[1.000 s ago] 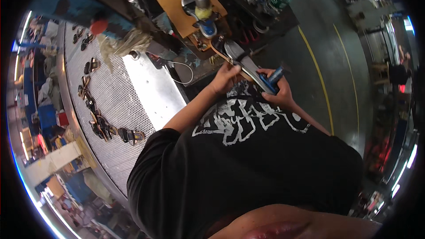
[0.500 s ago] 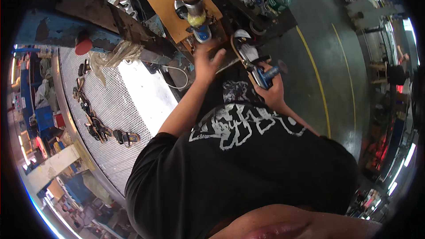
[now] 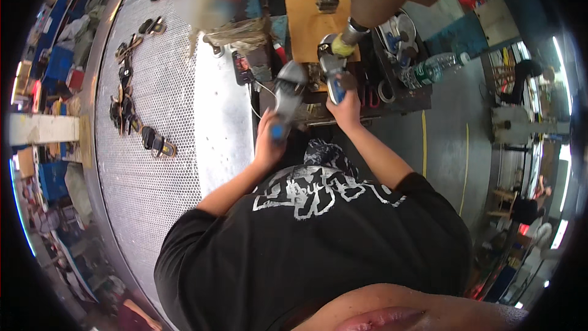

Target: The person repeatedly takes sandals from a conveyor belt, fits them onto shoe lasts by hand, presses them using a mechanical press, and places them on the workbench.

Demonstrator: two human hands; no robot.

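My left hand (image 3: 267, 142) is closed round the heel end of a grey shoe last (image 3: 288, 95) with a blue spot, blurred by motion; any sandal on it is hard to make out. My right hand (image 3: 346, 110) has its fingers wrapped at the near end of a blue-and-silver shoe last (image 3: 334, 73). That last lies beneath the yellow-padded tip (image 3: 343, 46) of a machine arm; whether they touch I cannot tell. Behind it is an orange-brown board (image 3: 300, 21).
Several dark sandals (image 3: 125, 107) lie on a perforated metal surface (image 3: 168, 86) at left. A phone (image 3: 241, 66) with a white cable rests beside the bench. A plastic bottle (image 3: 432, 70), a ring (image 3: 386, 91) and red-handled scissors (image 3: 371, 96) lie right of the machine.
My left hand, bare before, now holds a grey last. My right hand has moved left to the last under the machine tip. The whole view has swung, shifting the machine rightward.
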